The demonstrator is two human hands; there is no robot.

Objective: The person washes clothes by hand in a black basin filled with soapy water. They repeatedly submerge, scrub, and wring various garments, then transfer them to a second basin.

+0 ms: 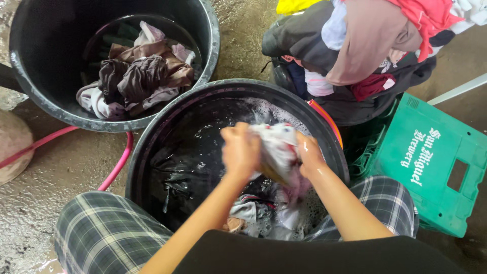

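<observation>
- Gripping a wet white cloth (pixel 276 147) between them, both hands sit above the near black tub (pixel 152 147), right over its dark soapy water.
- The left hand (pixel 240 151) is closed in a fist on the cloth's left end; the right hand (pixel 310 155) is closed on its right end, so the cloth lies bunched directly between the two, touching both.
- The cloth's long axis runs roughly side to side across the person's body, with a limp tail hanging down from the right-hand end toward the water; neither hand is nearer, since each holds one end.
- The cloth looks soaked and crumpled, mostly white with a faint coloured print and a pinkish lower part; its edges are blurred.
- More wet clothes lie in the suds below, near the person's checked knees.
- A second black tub (pixel 30 96) of wrung dark clothes stands beyond on the left, a heap of dry clothes (pixel 355 45) beyond on the right, and a green crate (pixel 436 182) beside the right knee.
</observation>
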